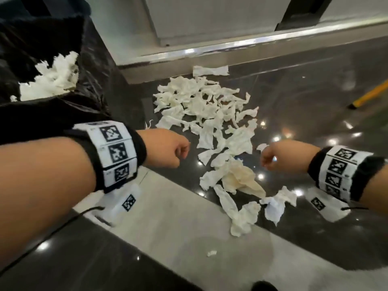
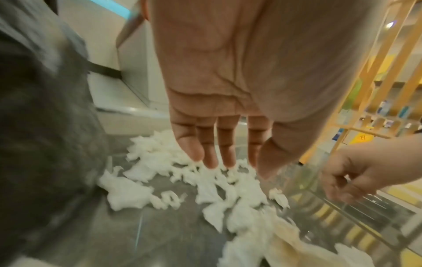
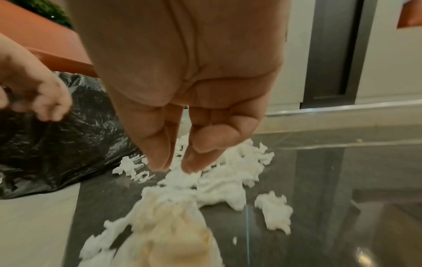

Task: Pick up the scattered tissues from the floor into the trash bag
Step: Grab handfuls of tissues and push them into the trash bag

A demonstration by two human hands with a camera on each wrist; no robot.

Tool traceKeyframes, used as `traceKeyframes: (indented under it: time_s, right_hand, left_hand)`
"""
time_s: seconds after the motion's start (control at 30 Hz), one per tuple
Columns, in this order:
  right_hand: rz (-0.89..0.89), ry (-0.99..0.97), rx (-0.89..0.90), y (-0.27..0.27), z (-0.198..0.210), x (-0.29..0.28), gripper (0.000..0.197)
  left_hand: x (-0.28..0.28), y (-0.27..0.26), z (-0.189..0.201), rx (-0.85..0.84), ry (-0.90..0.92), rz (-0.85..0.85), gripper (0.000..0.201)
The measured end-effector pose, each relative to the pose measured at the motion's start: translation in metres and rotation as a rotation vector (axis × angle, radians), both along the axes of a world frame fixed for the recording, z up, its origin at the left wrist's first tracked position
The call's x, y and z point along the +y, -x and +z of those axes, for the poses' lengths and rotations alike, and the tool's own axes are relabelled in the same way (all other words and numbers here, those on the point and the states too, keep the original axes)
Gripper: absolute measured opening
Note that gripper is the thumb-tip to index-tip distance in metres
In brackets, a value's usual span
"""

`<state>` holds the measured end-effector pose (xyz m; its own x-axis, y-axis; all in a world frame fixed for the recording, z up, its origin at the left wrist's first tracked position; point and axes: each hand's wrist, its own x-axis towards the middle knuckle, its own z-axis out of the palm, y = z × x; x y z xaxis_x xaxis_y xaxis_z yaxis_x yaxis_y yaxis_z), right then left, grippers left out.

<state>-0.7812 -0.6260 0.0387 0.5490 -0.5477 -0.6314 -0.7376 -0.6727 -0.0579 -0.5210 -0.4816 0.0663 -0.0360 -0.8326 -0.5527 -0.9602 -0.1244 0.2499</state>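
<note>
Head view: dark floor [image 1: 315, 97] lies bare right of the tissues [image 1: 205, 106]; both the left hand [image 1: 165, 148] and right hand [image 1: 279, 154] hover above them, loosely curled, empty.

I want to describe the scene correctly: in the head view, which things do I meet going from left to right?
Black trash bag with tissues inside → left hand → scattered tissues on the floor → right hand → yellow pole.

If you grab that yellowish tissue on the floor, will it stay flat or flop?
The yellowish tissue would probably flop and droop, since it lies crumpled and folded. It looks thin, so likely very light. Neighbouring white tissues overlap it and might lift along with it.
</note>
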Motion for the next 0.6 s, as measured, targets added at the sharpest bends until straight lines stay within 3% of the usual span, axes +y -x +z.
traceKeyframes:
  time_s: [0.1, 0.17, 0.23, 0.3, 0.37, 0.5, 0.6]
  right_hand:
    - [-0.010, -0.058, -0.042, 0.021, -0.032, -0.005, 0.016]
    - [-0.027, -0.092, -0.067, 0.032, -0.052, -0.008, 0.018]
    - [-0.025, -0.096, -0.065, 0.040, -0.070, -0.011, 0.022]
    - [-0.026, -0.090, -0.079, 0.046, -0.083, -0.013, 0.025]
    - [-0.024, -0.100, -0.076, 0.053, -0.089, -0.010, 0.032]
    - [0.008, -0.095, 0.110, 0.076, -0.101, 0.008, 0.069]
    - [-0.054, -0.093, 0.180, 0.085, -0.122, 0.031, 0.069]
  left_hand:
    - [-0.031, 0.073, -0.056, -0.010, 0.025, 0.077, 0.043]
    - [-0.037, 0.119, -0.089, 0.024, -0.011, 0.162, 0.075]
    - [-0.035, 0.150, -0.120, 0.047, -0.088, 0.163, 0.103]
    - [-0.029, 0.165, -0.148, 0.016, -0.134, 0.097, 0.113]
    - [-0.022, 0.168, -0.168, -0.029, -0.108, 0.035, 0.102]
    - [-0.012, 0.157, -0.183, -0.062, -0.018, 0.034, 0.057]
    - [-0.014, 0.147, -0.179, -0.038, -0.012, 0.028, 0.038]
